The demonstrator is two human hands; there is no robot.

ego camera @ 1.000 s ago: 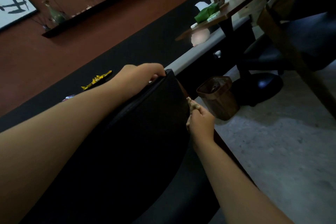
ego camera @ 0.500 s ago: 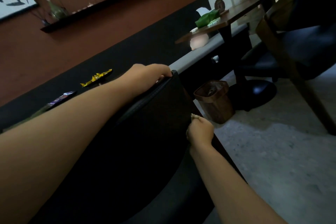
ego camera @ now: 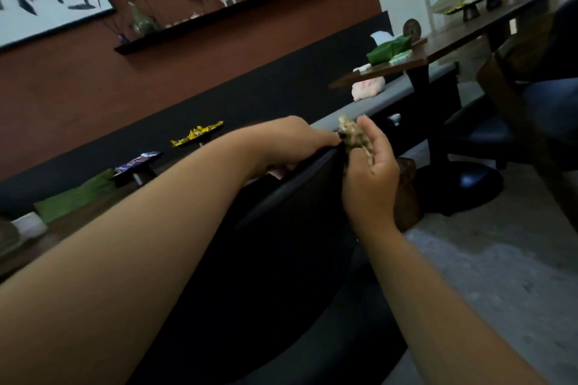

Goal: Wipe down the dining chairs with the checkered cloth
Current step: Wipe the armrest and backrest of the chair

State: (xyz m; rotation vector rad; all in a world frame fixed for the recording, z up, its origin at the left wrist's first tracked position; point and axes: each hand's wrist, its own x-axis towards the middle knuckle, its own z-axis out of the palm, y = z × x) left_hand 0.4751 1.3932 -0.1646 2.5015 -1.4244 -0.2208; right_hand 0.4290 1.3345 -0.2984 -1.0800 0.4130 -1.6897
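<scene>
A dark dining chair (ego camera: 281, 244) fills the middle of the view, its backrest top edge running up to the right. My left hand (ego camera: 294, 141) grips that top edge near its right corner, fingers curled over it. My right hand (ego camera: 370, 172) holds the bunched checkered cloth (ego camera: 353, 137) against the backrest's upper right corner, right beside my left fingertips. Only a small crumpled part of the cloth shows above my fingers.
A brown bin (ego camera: 409, 197) stands on the floor behind my right hand. A dark table (ego camera: 438, 50) on a pedestal base (ego camera: 463, 184) is at the right, with another chair (ego camera: 547, 109) beyond. A long dark bench (ego camera: 187, 122) carries small objects along the red wall.
My right hand has risen with the cloth from the backrest's side edge up to its top corner, meeting my left hand. My left hand keeps its grip on the top edge.
</scene>
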